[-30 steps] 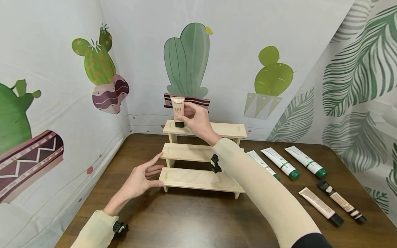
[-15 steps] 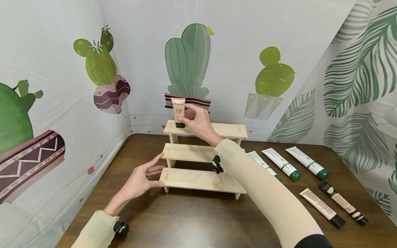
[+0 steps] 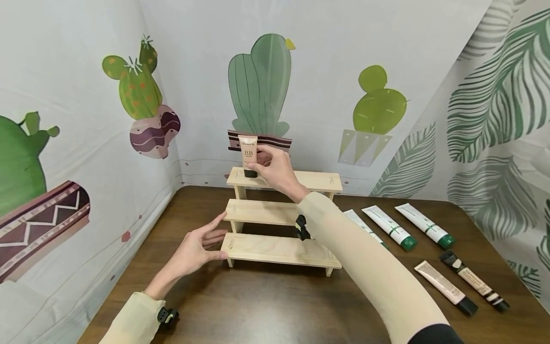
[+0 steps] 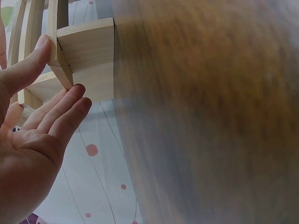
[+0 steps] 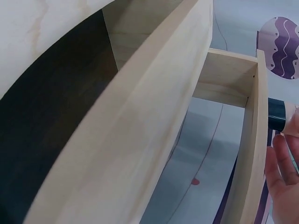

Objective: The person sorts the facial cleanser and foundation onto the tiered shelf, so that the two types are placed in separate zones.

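My right hand [image 3: 278, 169] pinches a small pinkish BB cream tube [image 3: 248, 149] between thumb and fingers. Upright, black cap down, the tube is at the left end of the top step of a three-step wooden display rack [image 3: 275, 248]. In the right wrist view its black cap [image 5: 276, 114] shows right by the top board, with the rest mostly cut off. My left hand [image 3: 193, 253] rests against the rack's left side, fingers extended. Its thumb is at the bottom step's corner and its index finger at the middle step; the left wrist view shows the fingertips at the wooden edge [image 4: 63, 77].
Right of the rack lie several white tubes with green caps [image 3: 388, 227]. Nearer the front are a pink tube with a black cap [image 3: 444, 286] and a black-and-beige tube [image 3: 474, 282]. Cactus-print cloth [image 3: 318, 95] stands behind the brown table [image 3: 258, 306].
The BB cream tube and right hand have shifted very slightly right along the top step. The left hand stays against the rack's side.
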Demonstrator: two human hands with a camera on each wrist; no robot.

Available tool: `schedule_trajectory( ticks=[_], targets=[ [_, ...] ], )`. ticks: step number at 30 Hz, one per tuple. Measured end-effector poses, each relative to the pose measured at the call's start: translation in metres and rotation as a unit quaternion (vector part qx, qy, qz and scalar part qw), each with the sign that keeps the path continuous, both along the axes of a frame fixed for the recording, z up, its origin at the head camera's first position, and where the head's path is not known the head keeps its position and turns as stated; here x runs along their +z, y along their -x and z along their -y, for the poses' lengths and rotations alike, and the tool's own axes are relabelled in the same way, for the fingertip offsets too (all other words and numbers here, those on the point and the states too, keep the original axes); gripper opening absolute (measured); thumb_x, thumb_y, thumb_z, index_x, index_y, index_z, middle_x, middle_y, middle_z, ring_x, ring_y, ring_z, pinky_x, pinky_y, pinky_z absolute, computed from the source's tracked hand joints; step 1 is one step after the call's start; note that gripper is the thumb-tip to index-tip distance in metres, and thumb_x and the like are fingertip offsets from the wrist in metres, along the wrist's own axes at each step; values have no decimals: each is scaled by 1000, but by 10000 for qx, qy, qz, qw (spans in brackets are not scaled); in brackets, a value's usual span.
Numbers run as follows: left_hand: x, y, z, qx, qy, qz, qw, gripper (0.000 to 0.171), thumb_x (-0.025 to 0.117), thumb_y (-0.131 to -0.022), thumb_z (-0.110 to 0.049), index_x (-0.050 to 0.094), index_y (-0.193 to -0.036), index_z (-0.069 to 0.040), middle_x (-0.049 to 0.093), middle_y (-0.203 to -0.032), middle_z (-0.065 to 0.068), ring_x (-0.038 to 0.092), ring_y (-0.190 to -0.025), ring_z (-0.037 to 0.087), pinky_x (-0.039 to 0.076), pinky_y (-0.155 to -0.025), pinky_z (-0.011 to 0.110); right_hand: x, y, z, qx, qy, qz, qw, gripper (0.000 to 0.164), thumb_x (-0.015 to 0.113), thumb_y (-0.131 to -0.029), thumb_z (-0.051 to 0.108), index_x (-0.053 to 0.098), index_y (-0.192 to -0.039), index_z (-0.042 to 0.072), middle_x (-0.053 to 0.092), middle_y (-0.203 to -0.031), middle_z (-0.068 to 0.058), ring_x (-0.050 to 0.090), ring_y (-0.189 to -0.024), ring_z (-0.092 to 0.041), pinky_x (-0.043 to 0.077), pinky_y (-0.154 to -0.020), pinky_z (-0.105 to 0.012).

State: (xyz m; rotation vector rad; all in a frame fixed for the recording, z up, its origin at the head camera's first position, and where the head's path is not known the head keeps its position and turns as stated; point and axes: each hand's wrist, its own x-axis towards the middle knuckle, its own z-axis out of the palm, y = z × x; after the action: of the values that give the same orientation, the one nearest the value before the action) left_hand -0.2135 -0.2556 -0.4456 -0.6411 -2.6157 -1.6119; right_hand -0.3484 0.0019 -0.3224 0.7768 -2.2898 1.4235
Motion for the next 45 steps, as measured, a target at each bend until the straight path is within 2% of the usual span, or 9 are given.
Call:
schedule_trajectory(
  ticks=[5, 14, 28, 36, 45],
  targets=[
    [0, -1, -1, 15, 46, 25, 10000, 108, 91, -78, 5, 36, -166, -23, 62, -136, 33, 67, -121, 40, 58, -99, 47, -2, 0, -2, -5, -95, 146, 9998, 48, 85, -92, 11, 70, -136, 7, 79, -103, -9, 72, -86, -16, 62, -76, -29],
    [1, 0, 0, -15, -5, -6, 10000, 109, 91, -77, 7, 36, -166, -22, 61, -136, 34, 67, -121, 41, 58, -98, 49, -1, 1, -2, 2, -169, 77, 9998, 48, 84, -92, 11, 69, -137, 5, 79, -105, -9, 72, -88, -18, 62, -77, -31],
    [1, 0, 0, 13, 25, 4, 10000, 108, 91, -77, 6, 36, -166, -23, 63, -136, 32, 67, -121, 40, 59, -98, 47, -3, 0, -1, -75, -223, 50, 9997, 49, 83, -94, 13, 67, -139, 5, 79, -106, -9, 73, -88, -17, 62, -77, -30],
    [1, 1, 1, -11, 10, -3, 10000, 109, 91, -77, 6, 36, -166, -23, 62, -136, 33, 67, -121, 40, 59, -98, 43, -5, 1, -2, -5, -81, -42, 10000, 49, 86, -91, 12, 69, -136, 4, 79, -103, -8, 71, -87, -15, 61, -80, -25],
    [0, 1, 1, -24, -18, 39, 10000, 107, 91, -78, 5, 36, -166, -24, 61, -137, 33, 66, -122, 41, 59, -98, 46, -6, -5, -17, -36, -173, -57, 9998, 45, 85, -92, 12, 71, -134, 7, 78, -107, -8, 71, -91, -16, 61, -83, -26]
  ],
)
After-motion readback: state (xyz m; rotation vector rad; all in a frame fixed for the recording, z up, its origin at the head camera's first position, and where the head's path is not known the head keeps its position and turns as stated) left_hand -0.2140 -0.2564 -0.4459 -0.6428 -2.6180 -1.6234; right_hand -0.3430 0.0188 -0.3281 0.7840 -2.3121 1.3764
